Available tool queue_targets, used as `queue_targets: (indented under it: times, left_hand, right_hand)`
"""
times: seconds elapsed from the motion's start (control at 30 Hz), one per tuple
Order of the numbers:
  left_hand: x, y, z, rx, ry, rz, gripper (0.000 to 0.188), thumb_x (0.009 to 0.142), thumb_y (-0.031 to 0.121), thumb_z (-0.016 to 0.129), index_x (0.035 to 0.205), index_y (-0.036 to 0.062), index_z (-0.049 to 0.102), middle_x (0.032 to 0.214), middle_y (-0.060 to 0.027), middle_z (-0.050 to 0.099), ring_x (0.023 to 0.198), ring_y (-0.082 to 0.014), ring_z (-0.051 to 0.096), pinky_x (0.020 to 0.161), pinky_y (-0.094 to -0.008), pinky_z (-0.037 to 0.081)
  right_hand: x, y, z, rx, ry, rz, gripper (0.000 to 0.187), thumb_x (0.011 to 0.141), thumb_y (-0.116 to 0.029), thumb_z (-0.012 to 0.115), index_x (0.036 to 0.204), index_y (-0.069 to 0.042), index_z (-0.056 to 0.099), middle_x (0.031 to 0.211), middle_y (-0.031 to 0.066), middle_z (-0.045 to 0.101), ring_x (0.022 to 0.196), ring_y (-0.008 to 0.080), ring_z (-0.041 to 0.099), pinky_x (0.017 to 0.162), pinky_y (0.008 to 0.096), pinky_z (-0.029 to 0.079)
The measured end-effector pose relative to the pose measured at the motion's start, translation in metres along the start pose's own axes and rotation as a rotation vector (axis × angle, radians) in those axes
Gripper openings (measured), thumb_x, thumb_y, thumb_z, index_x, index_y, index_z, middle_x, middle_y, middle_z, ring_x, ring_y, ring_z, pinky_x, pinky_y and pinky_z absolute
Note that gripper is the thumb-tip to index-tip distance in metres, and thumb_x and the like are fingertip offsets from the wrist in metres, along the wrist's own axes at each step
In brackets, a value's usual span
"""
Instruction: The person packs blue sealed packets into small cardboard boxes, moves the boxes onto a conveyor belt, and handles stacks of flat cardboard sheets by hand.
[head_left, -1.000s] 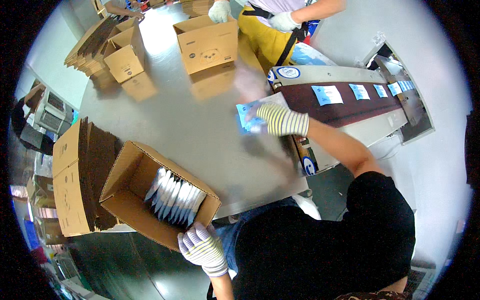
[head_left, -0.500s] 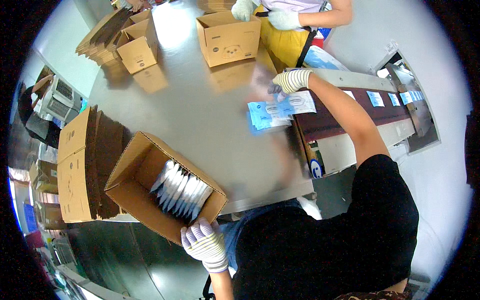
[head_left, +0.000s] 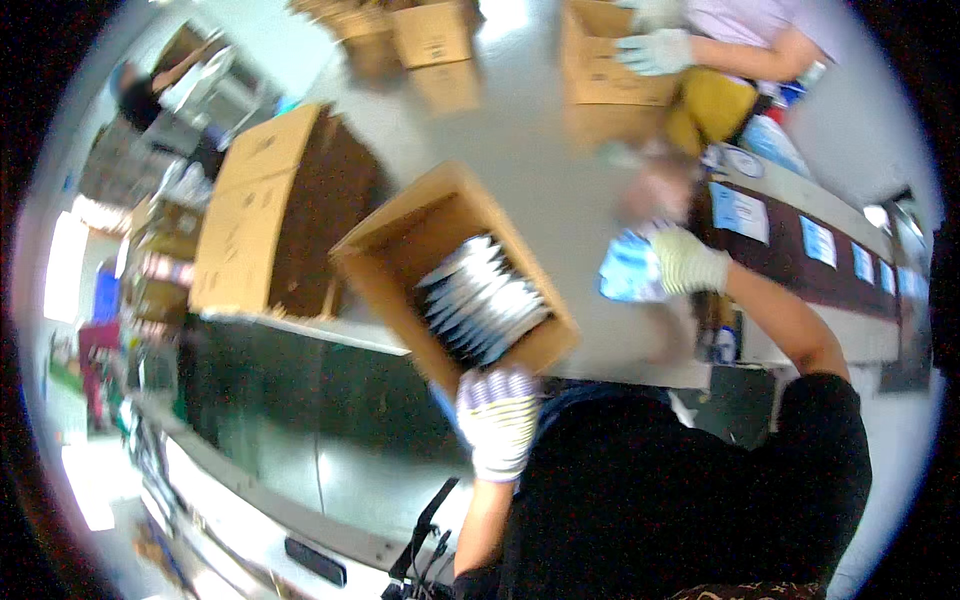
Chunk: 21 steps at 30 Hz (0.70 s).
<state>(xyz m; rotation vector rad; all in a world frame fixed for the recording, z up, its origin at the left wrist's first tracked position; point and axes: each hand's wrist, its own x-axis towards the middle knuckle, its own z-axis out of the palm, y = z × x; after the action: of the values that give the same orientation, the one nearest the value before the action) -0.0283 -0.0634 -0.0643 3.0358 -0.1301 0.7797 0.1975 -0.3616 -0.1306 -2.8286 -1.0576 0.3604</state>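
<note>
An open cardboard box [head_left: 400, 250] sits tilted at the near edge of the grey table [head_left: 520, 160], with several white flat packets [head_left: 482, 300] stacked on edge inside it. My gloved left hand [head_left: 497, 418] grips the box's near bottom corner. My gloved right hand [head_left: 686, 260] is out over the table to the right and holds a blue and white packet [head_left: 628, 268], apart from the box.
A stack of flattened cardboard boxes [head_left: 255, 210] stands left of the open box. More open boxes [head_left: 432, 32] sit at the table's far side. Another person's gloved hand [head_left: 655, 50] rests on a box [head_left: 605, 60] at the top right. A dark conveyor [head_left: 800, 260] carries blue and white packets.
My right hand has drawn the blue and white packet back from the conveyor toward the box. The view has swung, and the box now sits nearer the middle of the picture.
</note>
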Motion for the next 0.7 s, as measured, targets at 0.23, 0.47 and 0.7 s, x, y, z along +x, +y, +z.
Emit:
queue_targets:
  times: [0.23, 0.47, 0.7]
  left_hand:
    - [-0.001, -0.018, -0.004, -0.033, -0.047, 0.095, 0.015, 0.075, 0.021, 0.056, 0.087, 0.0123, 0.054, 0.077, -0.0060, 0.050, 0.075, -0.0233, 0.052, 0.076, -0.0403, 0.046]
    - [-0.003, -0.015, 0.021, -0.067, 0.059, 0.088, 0.020, 0.077, 0.019, 0.055, 0.094, 0.0093, 0.055, 0.085, -0.0063, 0.055, 0.078, -0.0233, 0.055, 0.086, -0.0413, 0.047]
    - [0.007, -0.022, 0.030, 0.019, -0.057, 0.015, 0.019, 0.080, 0.017, 0.049, 0.096, 0.0092, 0.053, 0.090, -0.0089, 0.052, 0.084, -0.0240, 0.053, 0.090, -0.0421, 0.043]
  right_hand:
    - [-0.012, -0.069, -0.026, 0.447, 0.225, -0.158, 0.094, 0.057, -0.039, 0.083, 0.130, 0.003, 0.042, 0.117, 0.0194, 0.056, 0.107, 0.0360, 0.056, 0.097, 0.0398, 0.044]
    - [0.069, -0.169, -0.171, 0.572, 0.275, -0.699, 0.073, 0.063, -0.031, 0.079, 0.122, -0.001, 0.047, 0.110, 0.0115, 0.062, 0.102, 0.0260, 0.061, 0.094, 0.0381, 0.046]
    - [0.211, -0.248, -0.103, -0.489, 0.115, -0.374, 0.045, 0.085, -0.019, 0.049, 0.127, -0.002, 0.049, 0.120, 0.0157, 0.056, 0.108, 0.0305, 0.055, 0.093, 0.0429, 0.043]
